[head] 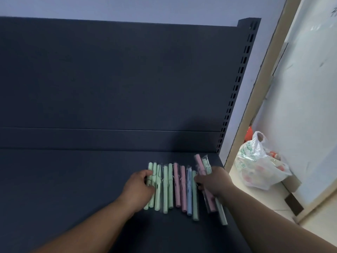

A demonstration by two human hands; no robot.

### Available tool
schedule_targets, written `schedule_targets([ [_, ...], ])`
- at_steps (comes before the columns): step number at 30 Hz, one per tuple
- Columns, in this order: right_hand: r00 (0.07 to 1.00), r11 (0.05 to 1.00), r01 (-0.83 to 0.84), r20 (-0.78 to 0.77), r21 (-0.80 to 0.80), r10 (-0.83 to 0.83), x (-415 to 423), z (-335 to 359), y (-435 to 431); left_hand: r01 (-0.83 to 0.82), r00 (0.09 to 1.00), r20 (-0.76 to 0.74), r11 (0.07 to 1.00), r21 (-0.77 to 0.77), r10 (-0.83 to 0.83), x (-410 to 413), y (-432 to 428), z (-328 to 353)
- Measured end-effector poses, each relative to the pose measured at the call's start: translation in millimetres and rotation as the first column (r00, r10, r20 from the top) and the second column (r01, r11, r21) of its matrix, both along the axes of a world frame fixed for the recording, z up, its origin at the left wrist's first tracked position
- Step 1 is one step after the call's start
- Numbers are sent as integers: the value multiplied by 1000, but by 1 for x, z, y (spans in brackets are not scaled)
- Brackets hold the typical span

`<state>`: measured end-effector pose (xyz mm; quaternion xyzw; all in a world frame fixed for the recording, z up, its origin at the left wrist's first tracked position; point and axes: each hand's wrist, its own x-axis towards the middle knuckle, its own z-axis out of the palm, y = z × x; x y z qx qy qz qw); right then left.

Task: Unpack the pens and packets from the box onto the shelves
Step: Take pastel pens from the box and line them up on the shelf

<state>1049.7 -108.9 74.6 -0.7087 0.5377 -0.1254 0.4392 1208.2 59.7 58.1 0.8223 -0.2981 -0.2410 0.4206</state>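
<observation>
Wrapped pens [182,189] lie in a row on the shelf [73,179]; left hand [140,185] curls its grip on the leftmost green ones, right hand [213,181] clasps the rightmost pair, apparently squaring the row.

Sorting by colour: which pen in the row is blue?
The blue pen lying between a pink pen and a green pen; no other pen is blue.

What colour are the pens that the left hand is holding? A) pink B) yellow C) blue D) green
D: the left hand grips the pale green plastic-wrapped pens at the left end of the row on the dark shelf.
</observation>
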Motion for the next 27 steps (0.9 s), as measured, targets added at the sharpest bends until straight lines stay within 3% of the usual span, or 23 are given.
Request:
schedule_targets([
  [6, 999, 1000, -13, 37, -27, 14, 0, 3, -1, -31, 996, 88, 999, 38, 28, -9, -2, 2],
  [9, 993, 1000, -1, 117, -26, 4, -6, 6, 0, -55, 972, 227, 998, -10, 56, -16, -6, 12],
  [11, 973, 999, -13, 231, 43, 2, -10, 11, 1, -32, 957, 284, 995, -91, 56, -23, -12, 19],
  [13, 922, 973, -91, 386, 212, 2, -12, 16, 4, 11, 962, 273, 992, -128, 24, -30, -21, 25],
  [17, 853, 861, -254, 521, 441, -15, -10, 21, 14, 79, 997, 6, 982, -170, -79, -44, -36, 29],
  [23, 821, 837, -328, 570, 438, 23, -7, 17, 24, 42, 891, -429, 969, -243, -146, -57, -51, 29],
  [27, 802, 825, -343, 598, 449, 8, -7, 16, 24, -42, 818, -564, 967, -251, -110, -57, -51, 30],
])
